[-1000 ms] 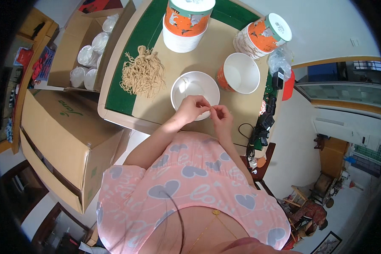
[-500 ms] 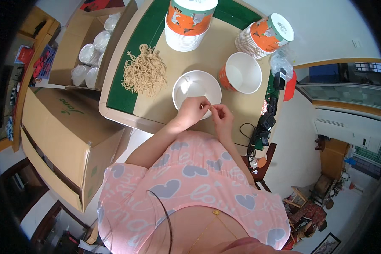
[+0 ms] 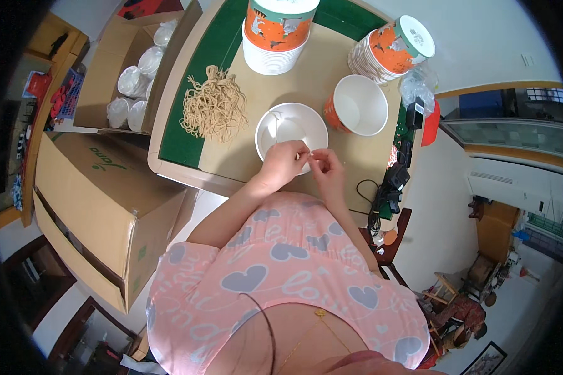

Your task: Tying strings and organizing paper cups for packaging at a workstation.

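My left hand [image 3: 284,164] and my right hand [image 3: 327,170] meet over the near rim of a white paper tub [image 3: 311,120]. Thumb and fingertips are pinched in both, almost touching. Whatever sits between them is too small to make out. A thin line runs down the inside of the tub, and I cannot tell whether it is a string. To the left lies a loose heap of tan cords [image 3: 213,105]. An open orange-and-white paper tub [image 3: 360,106] stands just right of the one under my hands.
Two stacks of printed paper tubs, a tall stack [image 3: 276,44] and a tilted stack [image 3: 394,50], are at the table's far side. Black power adapters [image 3: 393,181] with cables line the right edge. Left of the table are a carton of wrapped cups [image 3: 92,84] and a larger cardboard box [image 3: 97,194].
My fingertips have shifted very slightly while staying pinched together. The view has tilted a little; the tubs and cords have not moved on the table.
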Action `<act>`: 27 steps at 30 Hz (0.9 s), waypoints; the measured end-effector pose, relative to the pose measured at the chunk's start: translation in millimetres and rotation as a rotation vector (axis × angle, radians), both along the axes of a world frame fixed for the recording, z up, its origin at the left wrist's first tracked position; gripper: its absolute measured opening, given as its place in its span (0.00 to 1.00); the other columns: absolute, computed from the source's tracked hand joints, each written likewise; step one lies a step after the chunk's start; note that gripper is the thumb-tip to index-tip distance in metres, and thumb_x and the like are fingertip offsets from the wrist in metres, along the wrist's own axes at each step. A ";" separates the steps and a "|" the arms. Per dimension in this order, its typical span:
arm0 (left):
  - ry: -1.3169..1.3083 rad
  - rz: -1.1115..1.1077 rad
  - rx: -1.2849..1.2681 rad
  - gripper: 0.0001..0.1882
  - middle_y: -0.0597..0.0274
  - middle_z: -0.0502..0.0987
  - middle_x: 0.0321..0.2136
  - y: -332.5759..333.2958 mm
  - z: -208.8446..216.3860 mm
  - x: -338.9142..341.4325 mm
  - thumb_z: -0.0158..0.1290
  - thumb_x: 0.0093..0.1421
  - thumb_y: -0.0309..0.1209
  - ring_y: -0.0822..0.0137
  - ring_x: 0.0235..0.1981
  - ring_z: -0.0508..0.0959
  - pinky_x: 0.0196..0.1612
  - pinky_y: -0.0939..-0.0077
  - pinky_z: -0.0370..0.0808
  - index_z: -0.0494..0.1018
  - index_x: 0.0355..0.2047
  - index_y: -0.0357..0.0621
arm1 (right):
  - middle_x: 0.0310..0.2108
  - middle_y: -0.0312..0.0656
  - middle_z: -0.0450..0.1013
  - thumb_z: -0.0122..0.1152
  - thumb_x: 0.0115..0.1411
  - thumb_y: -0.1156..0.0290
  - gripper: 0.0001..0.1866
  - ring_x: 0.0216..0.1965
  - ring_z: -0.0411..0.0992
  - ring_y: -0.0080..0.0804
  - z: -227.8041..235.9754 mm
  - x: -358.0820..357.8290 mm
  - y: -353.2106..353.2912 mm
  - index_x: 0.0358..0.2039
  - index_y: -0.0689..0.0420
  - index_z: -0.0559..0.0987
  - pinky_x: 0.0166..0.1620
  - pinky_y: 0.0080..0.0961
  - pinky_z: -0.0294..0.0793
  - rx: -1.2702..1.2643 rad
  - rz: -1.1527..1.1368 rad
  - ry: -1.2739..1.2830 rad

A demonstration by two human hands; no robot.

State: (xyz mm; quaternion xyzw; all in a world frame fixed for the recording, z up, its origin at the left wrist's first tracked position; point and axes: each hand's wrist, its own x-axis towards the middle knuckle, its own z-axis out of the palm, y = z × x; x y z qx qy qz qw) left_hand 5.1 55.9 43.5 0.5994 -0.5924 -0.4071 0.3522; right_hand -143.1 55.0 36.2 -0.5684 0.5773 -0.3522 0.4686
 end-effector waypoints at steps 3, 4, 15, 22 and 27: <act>0.052 0.035 0.030 0.06 0.55 0.78 0.26 -1.7 0.3 5.4 0.54 0.53 0.27 0.63 0.23 0.77 0.30 0.73 0.73 0.76 0.31 0.38 | 0.23 0.35 0.72 0.60 0.55 0.75 0.07 0.19 0.62 0.16 7.4 2.8 -0.6 0.33 0.60 0.74 0.23 0.16 0.63 -0.029 0.054 0.047; 0.080 0.049 0.046 0.06 0.55 0.79 0.26 -1.9 0.8 7.0 0.54 0.53 0.26 0.63 0.23 0.77 0.30 0.73 0.73 0.76 0.31 0.38 | 0.24 0.37 0.73 0.60 0.54 0.75 0.08 0.19 0.64 0.18 8.3 3.5 -0.5 0.34 0.60 0.73 0.24 0.17 0.64 -0.031 0.079 0.095; 0.065 0.032 0.049 0.06 0.55 0.78 0.25 -0.9 -1.5 5.9 0.54 0.53 0.26 0.65 0.23 0.77 0.30 0.74 0.73 0.75 0.31 0.37 | 0.20 0.42 0.70 0.60 0.54 0.72 0.05 0.18 0.67 0.28 -0.9 0.3 -4.2 0.30 0.58 0.77 0.23 0.23 0.66 -0.141 0.113 0.237; 0.072 0.015 0.065 0.06 0.55 0.78 0.24 -1.4 -4.9 4.1 0.54 0.52 0.26 0.66 0.24 0.77 0.31 0.75 0.74 0.75 0.30 0.38 | 0.19 0.45 0.70 0.60 0.55 0.71 0.05 0.19 0.69 0.29 5.0 -0.4 -3.2 0.32 0.56 0.78 0.25 0.25 0.67 -0.083 0.109 0.301; 0.327 -0.053 0.175 0.05 0.61 0.78 0.24 -2.4 -19.4 13.5 0.55 0.51 0.26 0.73 0.26 0.75 0.32 0.79 0.72 0.76 0.29 0.38 | 0.22 0.47 0.72 0.58 0.55 0.72 0.04 0.21 0.72 0.35 -3.6 -4.1 -1.4 0.31 0.57 0.77 0.26 0.27 0.69 -0.190 0.104 0.262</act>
